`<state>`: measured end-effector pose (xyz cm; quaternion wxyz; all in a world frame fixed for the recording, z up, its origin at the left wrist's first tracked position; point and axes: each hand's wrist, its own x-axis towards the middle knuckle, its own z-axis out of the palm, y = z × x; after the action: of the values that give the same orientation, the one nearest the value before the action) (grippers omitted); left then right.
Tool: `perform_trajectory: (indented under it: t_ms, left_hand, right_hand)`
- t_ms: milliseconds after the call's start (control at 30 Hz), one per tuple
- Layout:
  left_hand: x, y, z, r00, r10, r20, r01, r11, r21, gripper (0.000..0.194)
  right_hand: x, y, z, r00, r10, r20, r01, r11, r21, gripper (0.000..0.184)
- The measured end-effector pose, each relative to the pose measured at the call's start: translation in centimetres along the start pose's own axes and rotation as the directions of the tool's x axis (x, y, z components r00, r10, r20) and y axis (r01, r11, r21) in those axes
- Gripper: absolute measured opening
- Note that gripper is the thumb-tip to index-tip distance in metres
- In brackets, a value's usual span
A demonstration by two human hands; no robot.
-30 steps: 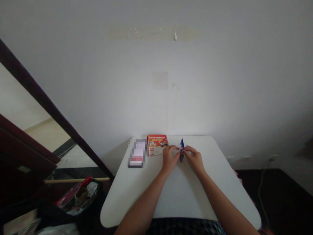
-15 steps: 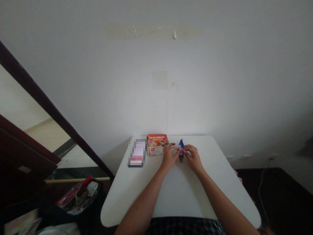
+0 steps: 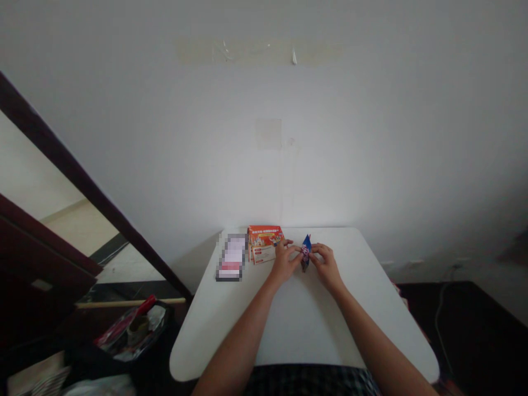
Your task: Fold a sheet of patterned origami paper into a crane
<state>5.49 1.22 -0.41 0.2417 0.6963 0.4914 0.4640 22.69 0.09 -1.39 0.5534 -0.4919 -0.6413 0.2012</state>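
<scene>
Between my two hands is a small folded paper piece (image 3: 306, 250), blue with a red and white pattern, standing pointed at its top over the white table (image 3: 305, 330). My left hand (image 3: 285, 259) pinches its left side, with some fingers reaching over the orange leaflets. From the other side my right hand (image 3: 325, 259) grips it between thumb and fingers. Printed orange and white leaflets (image 3: 264, 254) lie stacked just left of my left hand. Further left lies a phone (image 3: 231, 258), its screen blurred out.
A white wall (image 3: 272, 176) rises directly behind the table. On the floor at the left, a bag (image 3: 136, 330) holds assorted items, near a dark slanted frame (image 3: 103, 203). A cable (image 3: 439, 319) hangs down at the right.
The blue paper piece has turned slightly, so more of its patterned face shows. Both hands stay on it in nearly the same place.
</scene>
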Motion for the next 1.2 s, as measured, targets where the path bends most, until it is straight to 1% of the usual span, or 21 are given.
perform_trajectory:
  t_ms: [133, 200, 267, 400, 500, 633, 700, 767, 867, 967, 1033, 1100, 1200]
  left_hand:
    - [0.1, -0.1, 0.1, 0.997, -0.069, -0.046, 0.068, 0.997, -0.020, 0.009]
    - [0.1, -0.1, 0.1, 0.995, -0.084, -0.061, 0.083, 0.996, -0.016, 0.009]
    - [0.1, -0.1, 0.1, 0.994, -0.088, -0.064, 0.087, 0.996, -0.014, 0.009]
    - [0.1, 0.0, 0.1, 0.994, -0.083, -0.065, 0.082, 0.997, -0.007, 0.008]
    - [0.0, 0.3, 0.1, 0.994, -0.072, -0.078, 0.075, 0.997, 0.028, 0.009]
    - [-0.3, 0.6, 0.0, 0.992, -0.052, -0.112, 0.062, 0.994, 0.087, 0.015]
    - [-0.4, 0.8, -0.1, 0.991, -0.036, -0.131, 0.048, 0.994, 0.094, 0.021]
    - [-0.4, 1.0, -0.2, 0.989, -0.016, -0.144, 0.028, 0.996, 0.081, 0.023]
    - [-0.5, 1.5, -0.2, 0.991, 0.030, -0.132, -0.030, 1.000, 0.008, 0.020]
    - [-0.7, 2.2, -0.1, 0.991, 0.075, -0.113, -0.082, 0.995, -0.054, 0.019]
    - [-0.8, 2.6, 0.0, 0.993, 0.095, -0.076, -0.099, 0.993, -0.062, 0.014]
    - [-1.0, 2.9, 0.1, 0.996, 0.087, -0.035, -0.089, 0.994, -0.064, 0.012]
    - [-1.0, 3.1, 0.1, 0.999, 0.035, -0.005, -0.036, 0.998, -0.051, 0.014]
  right_hand:
    - [0.4, -0.4, -0.7, 0.999, 0.028, 0.019, -0.028, 1.000, 0.007, 0.029]
    - [0.5, -0.4, -1.0, 0.999, 0.047, 0.014, -0.047, 0.999, 0.001, 0.030]
    - [0.6, -0.1, -1.1, 0.999, 0.041, 0.014, -0.040, 0.999, -0.031, 0.032]
    - [0.7, 0.5, -1.0, 0.997, -0.029, 0.076, 0.037, 0.993, -0.110, 0.033]
    - [0.7, 0.6, -0.8, 0.993, -0.057, 0.101, 0.067, 0.992, -0.103, 0.032]
    - [0.7, 0.2, -0.7, 0.995, -0.034, 0.097, 0.040, 0.998, -0.057, 0.032]
    - [0.7, 0.0, -0.9, 0.996, -0.006, 0.084, 0.009, 0.999, -0.034, 0.032]
    - [0.7, -0.2, -1.0, 0.998, 0.023, 0.052, -0.022, 1.000, -0.020, 0.033]
    - [0.6, -0.2, -1.2, 0.998, 0.062, 0.005, -0.062, 0.998, -0.017, 0.033]
    - [0.5, -0.4, -1.2, 0.996, 0.087, 0.019, -0.088, 0.996, 0.015, 0.032]
    - [0.4, -0.7, -1.1, 0.992, 0.117, 0.036, -0.119, 0.991, 0.056, 0.032]
    - [0.3, -1.1, -1.0, 0.986, 0.157, 0.058, -0.162, 0.981, 0.102, 0.032]
    - [0.3, -1.4, -0.8, 0.978, 0.193, 0.076, -0.203, 0.968, 0.146, 0.035]
